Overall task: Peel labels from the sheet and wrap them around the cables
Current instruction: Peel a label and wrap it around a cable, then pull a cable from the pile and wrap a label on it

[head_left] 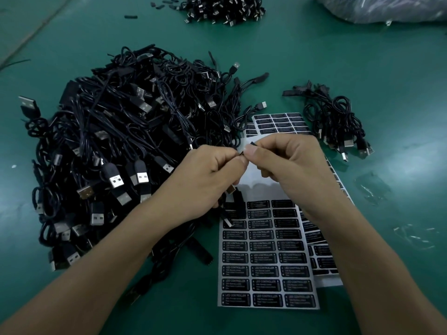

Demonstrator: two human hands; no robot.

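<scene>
Pinching a black label (242, 154) at fingertip level, mid-wrap by the look of it: caught between the curled fingers (254, 153) of the right hand (285, 163) and those of the left hand (210, 175), both clenched tight on it. Gripped too in the left, a cable (238, 201), plug end hanging under the palm just over the sheet (266, 262). Cannot tell whether the label already circles the cord or only touches it.

Directly beneath, bare white backing across the top of that sheet, so several labels already peeled; about nine rows left. Tucked under it, more sheets (323, 257), mostly full.

To the left, a big heap (116, 151) of cables, likely waiting, no labels visible on them. To the right, well apart, a small bunch (336, 124), probably the finished ones, though too dark to confirm. Judged early in the job: a handful done, far more to go.

Farther back on the green tabletop (387, 81), another pile (225, 8) and a plastic bag (387, 8).
</scene>
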